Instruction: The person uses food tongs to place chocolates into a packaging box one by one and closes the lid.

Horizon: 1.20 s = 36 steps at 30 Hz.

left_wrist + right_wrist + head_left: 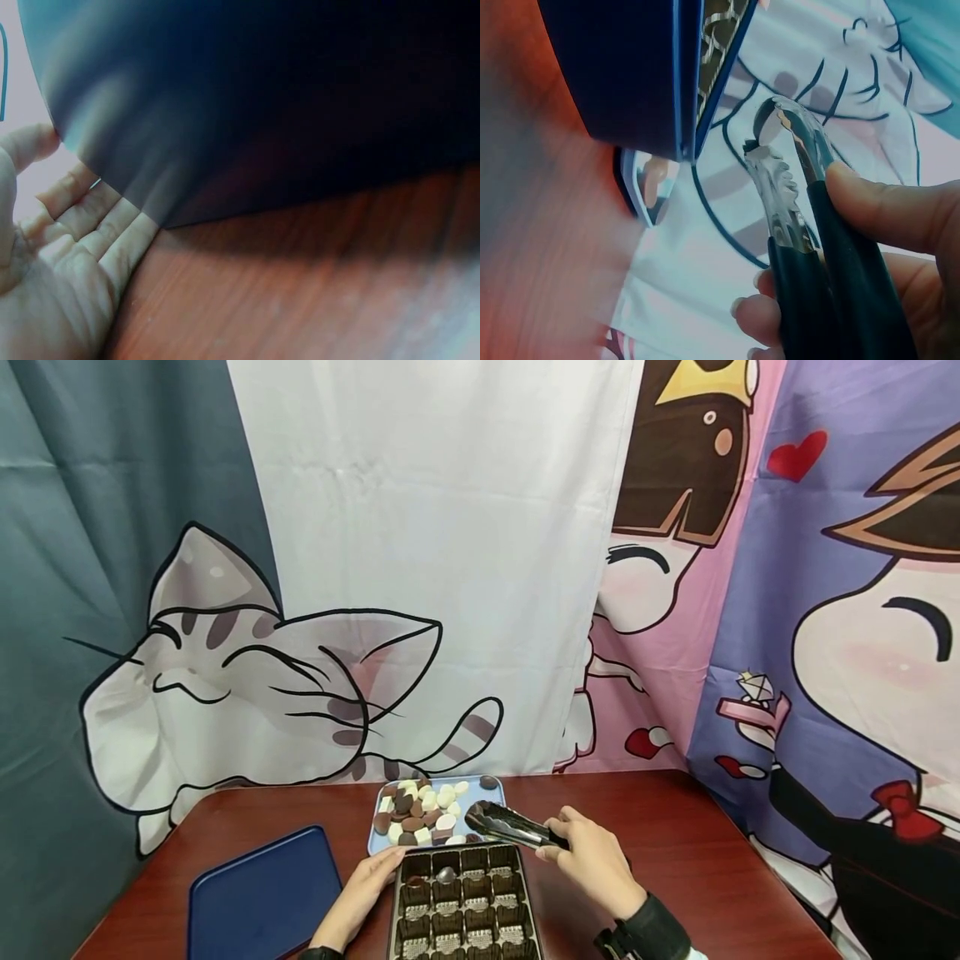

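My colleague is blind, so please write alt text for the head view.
A person's right hand holds tongs near a light blue tray of brown and white pieces, while the left hand touches a dark compartmented box. A dark blue lid or tray lies left of the box on a reddish table.

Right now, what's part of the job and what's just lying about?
Job, apparently:
tongs, in the right hand
compartmented box, left hand touching
brown and white pieces, pale blue tray

Not in use:
dark blue panel, lying flat
cartoon curtain
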Motion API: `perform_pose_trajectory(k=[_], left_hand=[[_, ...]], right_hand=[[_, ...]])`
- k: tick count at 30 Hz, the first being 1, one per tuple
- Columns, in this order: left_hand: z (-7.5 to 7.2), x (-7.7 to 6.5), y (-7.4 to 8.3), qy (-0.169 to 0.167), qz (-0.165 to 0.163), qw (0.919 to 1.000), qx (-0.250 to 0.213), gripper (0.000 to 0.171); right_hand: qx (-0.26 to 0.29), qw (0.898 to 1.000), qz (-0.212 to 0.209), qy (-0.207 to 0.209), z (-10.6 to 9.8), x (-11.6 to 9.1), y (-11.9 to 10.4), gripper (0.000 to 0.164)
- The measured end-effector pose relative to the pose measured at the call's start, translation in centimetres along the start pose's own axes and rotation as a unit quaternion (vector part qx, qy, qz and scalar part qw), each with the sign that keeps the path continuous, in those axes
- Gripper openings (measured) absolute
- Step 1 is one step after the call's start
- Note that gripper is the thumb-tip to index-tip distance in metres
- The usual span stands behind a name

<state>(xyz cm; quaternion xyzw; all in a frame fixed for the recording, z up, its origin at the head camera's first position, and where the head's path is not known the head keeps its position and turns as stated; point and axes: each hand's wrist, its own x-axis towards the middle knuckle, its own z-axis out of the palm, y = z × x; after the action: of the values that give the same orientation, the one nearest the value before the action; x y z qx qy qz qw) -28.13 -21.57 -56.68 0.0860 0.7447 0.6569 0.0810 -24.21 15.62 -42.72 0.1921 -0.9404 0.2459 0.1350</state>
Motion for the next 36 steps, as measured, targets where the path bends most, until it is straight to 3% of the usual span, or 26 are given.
perform_pose_trajectory(k=[1,3,8,9,15,20,22,30,33,36], left_hand=[[-0.2,0.4,-0.7,0.000,-0.001,1.0000,0.000,0.064],[-0.1,0.3,-0.4,0.005,-0.004,1.0000,0.001,0.063],[1.4,-1.3,3.2,0.013,-0.028,0.9994,0.018,0.058],[1.4,-1.4,3.3,0.014,-0.030,0.9992,0.023,0.058],[1.3,-1.3,2.8,0.011,-0.026,0.9994,0.023,0.063],[0.0,0.3,-0.7,0.012,-0.016,0.9998,-0.005,0.065],[-0.2,0.6,-1.4,0.014,-0.011,0.9998,-0.004,0.063],[0.6,-0.8,1.8,0.009,0.002,0.9994,0.034,0.062],[0.6,-0.8,1.8,0.014,0.021,0.9982,0.055,0.062],[0.6,-0.7,1.4,0.016,0.032,0.9987,0.037,0.065]], right_hand=[[0.003,1.000,-0.004,-0.006,-0.1,-0.4,0.0,0.014],[0.007,1.000,-0.014,-0.017,-0.3,-1.0,0.0,0.014],[0.018,0.998,-0.024,-0.047,-0.2,-2.1,0.0,0.014],[0.020,0.998,-0.023,-0.054,-0.1,-2.2,0.0,0.014],[0.027,0.997,-0.019,-0.073,0.2,-2.4,0.3,0.017],[0.038,0.996,-0.015,-0.074,-0.1,-2.2,0.3,0.013],[0.043,0.996,-0.015,-0.071,-0.2,-2.0,0.2,0.012],[0.038,0.998,-0.003,-0.046,-0.6,-1.4,0.5,0.015],[0.031,0.999,0.009,-0.031,-0.6,-1.0,0.7,0.018],[0.018,1.000,0.021,-0.012,-0.4,-0.5,1.1,0.019]])
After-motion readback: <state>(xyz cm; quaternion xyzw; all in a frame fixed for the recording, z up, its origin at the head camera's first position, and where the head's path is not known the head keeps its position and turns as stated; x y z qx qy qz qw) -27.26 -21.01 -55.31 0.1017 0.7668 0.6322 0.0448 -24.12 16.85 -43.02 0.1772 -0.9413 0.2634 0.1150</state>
